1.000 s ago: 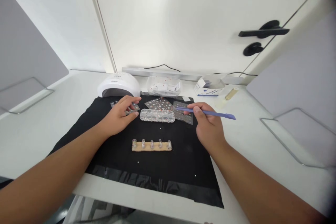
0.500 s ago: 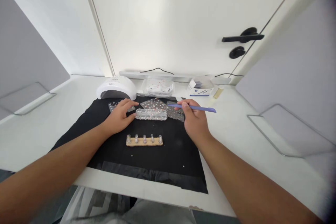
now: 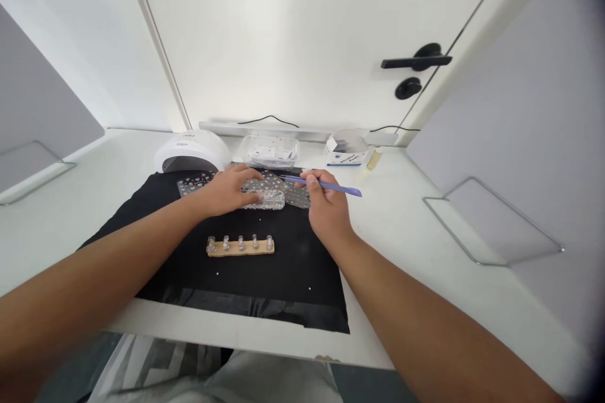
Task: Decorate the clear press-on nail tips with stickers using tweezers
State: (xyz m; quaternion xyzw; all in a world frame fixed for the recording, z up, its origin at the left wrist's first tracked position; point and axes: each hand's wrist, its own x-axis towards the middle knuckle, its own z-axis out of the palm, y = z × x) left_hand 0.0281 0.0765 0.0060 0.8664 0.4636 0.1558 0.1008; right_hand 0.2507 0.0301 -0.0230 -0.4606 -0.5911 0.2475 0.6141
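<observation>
My left hand (image 3: 227, 191) reaches over the left end of a clear compartment case (image 3: 273, 199) holding small bits. Its thumb and fingers are apart, and the thumb lies over the case; whether it presses on it I cannot tell. My right hand (image 3: 329, 208) pinches a thin purple pen-like tool (image 3: 341, 187), whose slim tip points left above the patterned sticker sheets (image 3: 297, 195) behind the case. Closer to me, a wooden strip (image 3: 241, 250) carries several short clear upright pegs. All of these are on a black mat (image 3: 278, 271).
A white dome-shaped lamp (image 3: 193, 150) stands at the back left. Beside it are a clear tub (image 3: 270, 151) of packets, an open alcohol pad box (image 3: 346, 152) and a small yellowish tube (image 3: 374, 158). Wire stands (image 3: 491, 217) flank the white table (image 3: 392, 252). Tiny white specks dot the mat.
My left hand has moved right, from beside the case to over its left end. The purple tool stays in my right hand, tip still over the sheets. The whole view has shifted slightly.
</observation>
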